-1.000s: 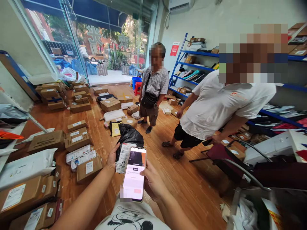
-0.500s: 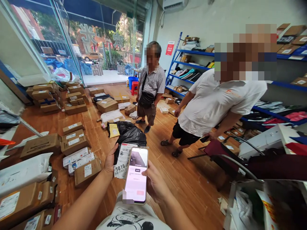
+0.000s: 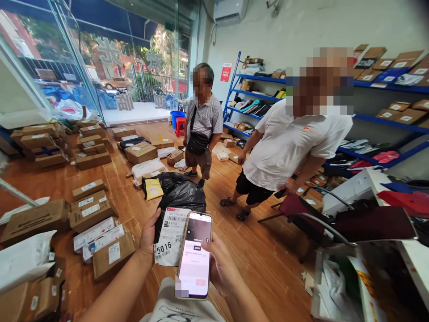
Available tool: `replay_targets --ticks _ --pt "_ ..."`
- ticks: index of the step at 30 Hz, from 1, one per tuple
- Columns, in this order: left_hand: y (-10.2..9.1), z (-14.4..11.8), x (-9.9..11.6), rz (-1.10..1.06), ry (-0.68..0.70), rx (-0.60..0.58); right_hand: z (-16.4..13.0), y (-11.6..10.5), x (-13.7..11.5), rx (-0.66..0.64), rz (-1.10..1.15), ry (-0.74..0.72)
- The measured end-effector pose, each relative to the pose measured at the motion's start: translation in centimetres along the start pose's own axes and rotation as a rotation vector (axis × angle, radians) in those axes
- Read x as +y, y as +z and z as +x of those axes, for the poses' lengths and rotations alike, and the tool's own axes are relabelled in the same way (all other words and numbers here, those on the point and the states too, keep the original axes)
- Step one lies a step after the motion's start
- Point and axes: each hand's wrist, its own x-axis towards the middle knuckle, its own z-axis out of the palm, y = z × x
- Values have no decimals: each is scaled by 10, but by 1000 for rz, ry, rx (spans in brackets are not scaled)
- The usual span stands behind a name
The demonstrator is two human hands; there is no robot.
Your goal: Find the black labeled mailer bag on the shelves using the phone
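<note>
While the left hand (image 3: 149,236) grips a black parcel (image 3: 181,197) by its left edge, thumb up along the white shipping label (image 3: 170,236) marked 5016, the right hand (image 3: 219,264) is closed around a phone (image 3: 195,255), held upright just right of the label and overlapping its edge. Phone screen is lit, pale pink page with a dark band on top. Parcel is held in the air over the wooden floor (image 3: 254,250), low centre of view, in front of the person's white printed shirt (image 3: 181,308).

Floor, left side: rows of cardboard boxes (image 3: 89,210) with labels, plus white mailer bags (image 3: 23,261) at the left edge. More boxes stacked by the glass front (image 3: 83,53) at the far left. A yellow envelope (image 3: 153,188) lies just behind the black parcel.

Two other people stand further in: one in a grey checked shirt (image 3: 203,120) with a black crossbody bag, one in a white T-shirt (image 3: 288,143) and black shorts, leaning toward a dark red chair (image 3: 301,210). Blue shelves (image 3: 258,78) along the right wall hold boxes and flat packets. Air conditioner (image 3: 230,10) sits high on the back wall.
</note>
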Motion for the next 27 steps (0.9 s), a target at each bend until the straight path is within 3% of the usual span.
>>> replay_targets --ticks 6,10,17,22,27 --pt "-6 5 2 16 -47 -70 3 1 -2 126 12 47" --pt "-9 7 4 -9 -78 2 14 -3 1 211 80 130" --pt "-11 5 -1 98 -1 162 25 -14 10 267 171 187" --pt "-15 7 -3 89 -27 176 26 -18 14 251 175 214" --pt "-9 5 -4 120 -15 198 28 -19 16 320 190 250"
